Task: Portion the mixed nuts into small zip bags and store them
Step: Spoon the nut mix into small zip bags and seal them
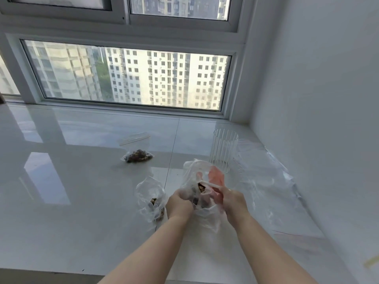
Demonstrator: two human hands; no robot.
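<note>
A glossy white sill (pixel 82 181) runs below a wide window (pixel 127 76), and on it, just in front of a ribbed clear cup (pixel 223 150), the person works over a thin plastic bag of mixed nuts (pixel 196 193). The left hand (pixel 178 203) grips the bag's near side with curled fingers, while the right hand (pixel 233 199) pinches a white spoon (pixel 211 184) whose bowl seems to dip into the nuts, though crumpled film blurs that. Left of the cup and further from the person lies a filled zip bag (pixel 136 153), a second small bag (pixel 152 199) sits just left of the left hand, and loose clear bags (pixel 266 181) spread right of the cup.
</note>
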